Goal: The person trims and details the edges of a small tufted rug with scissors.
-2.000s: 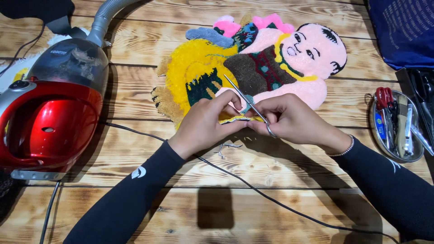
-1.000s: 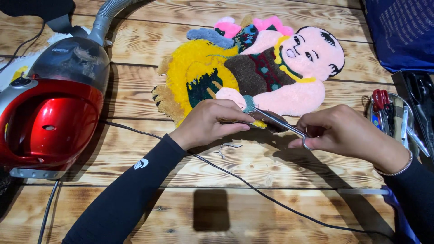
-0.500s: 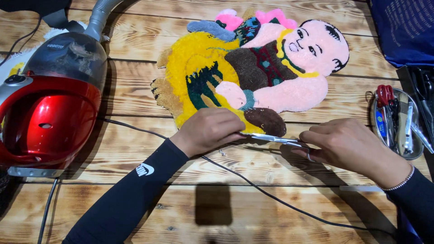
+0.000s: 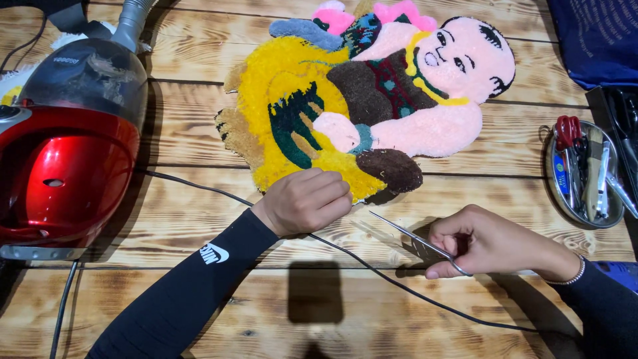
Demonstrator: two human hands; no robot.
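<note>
Tufted rug (image 4: pixel 345 100): one, shaped as a figure hugging a yellow fish, lying flat on the wooden worktop (image 4: pixel 199 312), its lower edge towards the person.
Left hand (image 4: pixel 306 199): curled into a loose fist, knuckles resting at the rug's lower yellow edge; whether the grip pinches the pile underneath, I cannot tell.
Right hand (image 4: pixel 485 242): fingers closed through the handles of the scissors (image 4: pixel 415 242), well clear of the rug, blades low over the worktop.
Scissors: one slim metal pair, blades together or nearly so, tips pointing towards the left hand.
Handling, as a judgement: the rug looks soft, floppy and light, with a fuzzy pile that snags; best held by an edge or pressed flat. The scissors are stiff and sharp, taken by the loops.
Vacuum cleaner (image 4: pixel 66 159): one, red, at the left edge.
Cord (image 4: pixel 399 282): one dark line crossing the worktop under both arms.
Tool dish (image 4: pixel 585 176): one round tray at the right, holding several hand tools.
</note>
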